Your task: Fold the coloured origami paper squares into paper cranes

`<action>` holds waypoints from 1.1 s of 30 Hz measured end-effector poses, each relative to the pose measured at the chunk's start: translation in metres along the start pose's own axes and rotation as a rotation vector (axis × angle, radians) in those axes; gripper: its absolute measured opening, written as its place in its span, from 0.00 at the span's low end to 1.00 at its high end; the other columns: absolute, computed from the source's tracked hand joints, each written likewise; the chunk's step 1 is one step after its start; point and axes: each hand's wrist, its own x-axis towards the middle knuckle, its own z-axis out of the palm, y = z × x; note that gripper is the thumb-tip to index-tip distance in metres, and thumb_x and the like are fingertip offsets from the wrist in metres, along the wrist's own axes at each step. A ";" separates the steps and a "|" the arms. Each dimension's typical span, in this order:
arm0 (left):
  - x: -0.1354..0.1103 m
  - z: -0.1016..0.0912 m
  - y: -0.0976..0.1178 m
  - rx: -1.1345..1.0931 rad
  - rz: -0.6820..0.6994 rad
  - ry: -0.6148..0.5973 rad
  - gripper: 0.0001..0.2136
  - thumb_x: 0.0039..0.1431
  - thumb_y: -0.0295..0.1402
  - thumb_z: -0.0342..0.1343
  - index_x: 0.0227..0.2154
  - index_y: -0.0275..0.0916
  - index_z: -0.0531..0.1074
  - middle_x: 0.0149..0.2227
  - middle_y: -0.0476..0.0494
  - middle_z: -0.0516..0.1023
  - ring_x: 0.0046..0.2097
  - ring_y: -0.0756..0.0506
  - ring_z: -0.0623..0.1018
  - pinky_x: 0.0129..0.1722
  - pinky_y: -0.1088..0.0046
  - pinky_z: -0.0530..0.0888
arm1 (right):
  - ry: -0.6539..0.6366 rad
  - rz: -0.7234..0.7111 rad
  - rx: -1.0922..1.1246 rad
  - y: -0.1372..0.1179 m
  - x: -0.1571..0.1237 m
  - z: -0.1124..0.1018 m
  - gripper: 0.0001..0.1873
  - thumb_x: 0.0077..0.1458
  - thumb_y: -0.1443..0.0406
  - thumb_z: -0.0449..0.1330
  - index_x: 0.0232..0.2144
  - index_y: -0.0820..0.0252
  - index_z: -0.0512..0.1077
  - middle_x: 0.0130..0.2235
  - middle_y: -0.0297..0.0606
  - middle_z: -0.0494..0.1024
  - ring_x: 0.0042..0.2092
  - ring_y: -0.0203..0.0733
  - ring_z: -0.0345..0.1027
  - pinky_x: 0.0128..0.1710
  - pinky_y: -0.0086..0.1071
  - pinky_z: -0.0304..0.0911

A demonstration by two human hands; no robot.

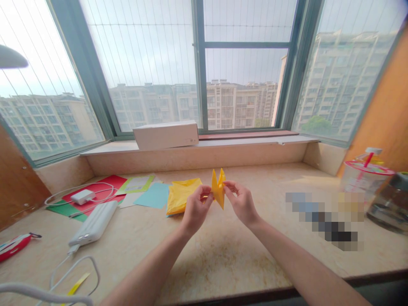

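Observation:
A folded piece of yellow origami paper is held up above the counter, with two points at its top and one pointing down. My left hand pinches its left side between thumb and fingers. On the opposite side, my right hand grips the right edge in a pinch. Just behind my left hand lies a crumpled yellow packet, with a bit of blue showing under it. Part of the folded paper is covered by my fingertips.
Left of the packet are light-blue paper, red paper, a white charger and a white power bank with cables. A red-handled tool lies far left. A lidded cup and a dark-lidded glass container stand right. A white box rests on the sill.

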 end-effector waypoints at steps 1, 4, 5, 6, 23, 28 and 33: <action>0.000 0.000 0.001 -0.002 -0.001 0.002 0.06 0.57 0.35 0.58 0.34 0.37 0.71 0.34 0.45 0.77 0.37 0.46 0.80 0.40 0.66 0.80 | 0.007 0.016 0.037 0.002 0.000 0.001 0.12 0.59 0.59 0.58 0.40 0.60 0.74 0.38 0.43 0.82 0.39 0.45 0.77 0.42 0.38 0.72; 0.000 0.001 0.001 -0.017 0.000 0.006 0.06 0.57 0.35 0.58 0.32 0.38 0.69 0.33 0.46 0.76 0.38 0.46 0.80 0.40 0.66 0.80 | 0.023 0.032 0.115 0.006 0.002 0.002 0.15 0.57 0.58 0.61 0.44 0.60 0.71 0.37 0.42 0.81 0.38 0.43 0.76 0.41 0.38 0.72; -0.001 0.001 0.000 -0.023 0.001 0.006 0.07 0.57 0.35 0.57 0.32 0.38 0.69 0.33 0.46 0.76 0.39 0.45 0.80 0.40 0.67 0.80 | 0.023 0.035 0.132 0.007 0.003 0.002 0.18 0.57 0.58 0.61 0.47 0.60 0.70 0.37 0.42 0.81 0.38 0.43 0.76 0.41 0.38 0.71; -0.001 0.001 0.000 -0.023 0.002 0.007 0.07 0.58 0.36 0.57 0.32 0.38 0.69 0.33 0.46 0.76 0.39 0.45 0.80 0.40 0.67 0.80 | 0.017 0.039 0.141 0.007 0.003 0.002 0.21 0.57 0.57 0.61 0.50 0.60 0.69 0.37 0.42 0.81 0.37 0.43 0.76 0.41 0.38 0.71; 0.000 -0.012 0.014 0.438 0.340 -0.047 0.06 0.60 0.26 0.49 0.34 0.40 0.71 0.48 0.40 0.78 0.54 0.41 0.75 0.55 0.59 0.70 | -0.197 0.091 0.191 -0.009 -0.001 -0.003 0.20 0.62 0.51 0.53 0.48 0.59 0.68 0.39 0.41 0.82 0.40 0.46 0.78 0.39 0.37 0.73; 0.001 -0.013 0.010 0.359 0.187 0.009 0.07 0.62 0.36 0.53 0.38 0.40 0.71 0.43 0.40 0.80 0.48 0.41 0.79 0.51 0.61 0.73 | -0.236 -0.045 0.006 -0.009 -0.005 -0.001 0.16 0.59 0.59 0.60 0.48 0.57 0.71 0.47 0.43 0.80 0.50 0.47 0.75 0.52 0.44 0.69; 0.002 -0.010 -0.002 0.412 0.180 0.048 0.12 0.55 0.34 0.60 0.41 0.39 0.68 0.43 0.42 0.78 0.46 0.42 0.79 0.49 0.60 0.74 | -0.228 -0.133 -0.114 -0.006 -0.006 0.001 0.14 0.59 0.64 0.58 0.48 0.57 0.72 0.47 0.42 0.81 0.49 0.46 0.76 0.52 0.44 0.69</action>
